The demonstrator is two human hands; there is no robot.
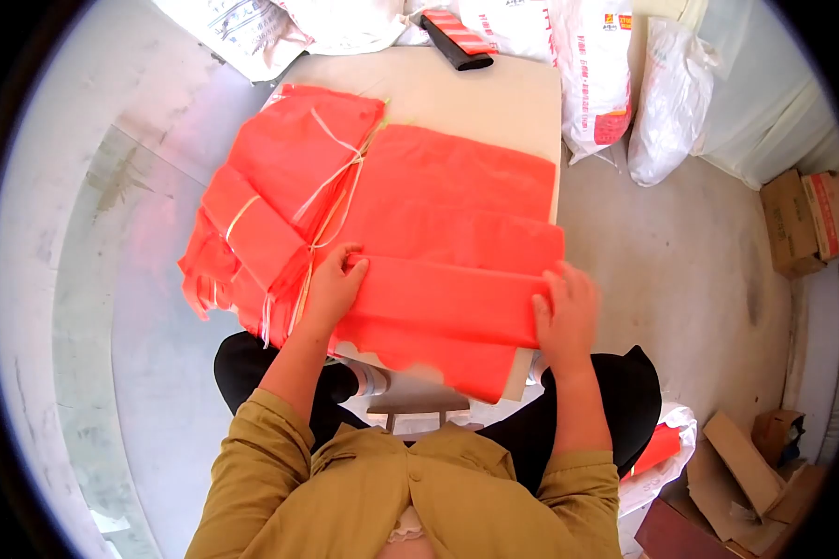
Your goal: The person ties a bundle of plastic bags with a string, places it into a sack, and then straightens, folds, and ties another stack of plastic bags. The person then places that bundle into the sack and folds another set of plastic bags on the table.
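Observation:
A folded strip of red material (447, 296) lies across a larger red sheet (466, 177) on a tan board. My left hand (337, 284) rests at the strip's left end, thumb and fingers apart. At the right end, my right hand (567, 312) has its fingers and thumb around the edge of the strip; it is slightly blurred. Left of my left hand is a pile of red pieces (294, 140) with pale and yellow ties (331, 200) lying over it. A small folded red bundle (252, 228) with a yellow band sits on that pile.
White printed sacks (592, 74) stand beyond the tan board (522, 93), with a black and red roll (457, 42) at its far edge. Cardboard boxes (792, 224) are at the right. Lower right are a white bag (680, 443) holding red material and open cardboard (746, 466).

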